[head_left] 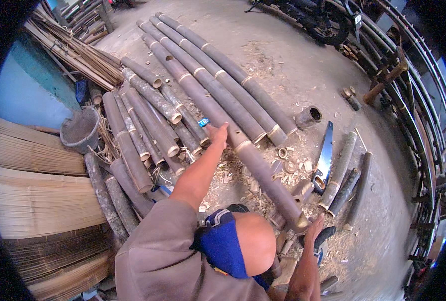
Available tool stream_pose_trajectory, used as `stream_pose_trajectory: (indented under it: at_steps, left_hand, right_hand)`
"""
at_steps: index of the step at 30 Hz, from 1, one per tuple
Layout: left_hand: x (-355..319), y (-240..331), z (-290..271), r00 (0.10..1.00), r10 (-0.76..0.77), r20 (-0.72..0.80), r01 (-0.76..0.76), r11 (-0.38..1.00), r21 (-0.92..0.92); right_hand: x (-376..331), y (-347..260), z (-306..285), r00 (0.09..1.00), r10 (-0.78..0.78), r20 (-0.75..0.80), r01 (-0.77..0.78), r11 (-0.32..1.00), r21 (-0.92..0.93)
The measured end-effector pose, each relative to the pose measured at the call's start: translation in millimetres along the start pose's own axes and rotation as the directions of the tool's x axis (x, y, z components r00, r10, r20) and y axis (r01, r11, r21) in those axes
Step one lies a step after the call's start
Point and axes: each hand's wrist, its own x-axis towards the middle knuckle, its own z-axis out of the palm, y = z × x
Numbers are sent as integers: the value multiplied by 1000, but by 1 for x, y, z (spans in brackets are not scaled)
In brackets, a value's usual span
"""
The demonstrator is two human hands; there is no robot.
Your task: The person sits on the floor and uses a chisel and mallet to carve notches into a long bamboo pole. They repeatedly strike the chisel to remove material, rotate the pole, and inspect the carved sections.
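I see the left hand [218, 133] against a long, smooth, ringed bamboo pole [259, 167], fingers partly hidden, grip unclear; at the pole's cut end, over splintery shavings [243, 198], the right hand [314, 229] is edge-on, its curl and hold impossible to tell.

At the upper right there is a dark motorcycle [311, 14], of which one wheel [329, 35] is well visible. On the left side, below a light-blue wall [30, 88], there are pale bamboo slat sheets [42, 200]. A worn grey bucket [81, 147] is just beside them. Farther up, many thin split bamboo strips [77, 47] lie together in one bundle. Along the right edge, long poles [408, 108] run close to each other.
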Motion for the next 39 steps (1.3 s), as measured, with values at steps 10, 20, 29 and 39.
stream_pose_trajectory:
  at_steps: [10, 20, 29, 39]
  left_hand:
    - [-95, -13, -43, 882, 80, 465, -245, 920, 307]
    - [-161, -72, -160, 449, 147, 881, -481, 871, 100]
    - [-272, 110, -204, 607, 406, 683, -509, 859, -58]
    - [-405, 182, -250, -286, 891, 354, -97, 340, -935]
  right_hand:
    - [8, 94, 20, 999, -32, -42, 42, 969, 244]
    - [-13, 105, -9, 992, 35, -120, 23, 891, 454]
    - [-186, -78, 8, 993, 0, 114, -80, 717, 693]
    - [-331, -109, -102, 974, -222, -54, 227, 922, 313]
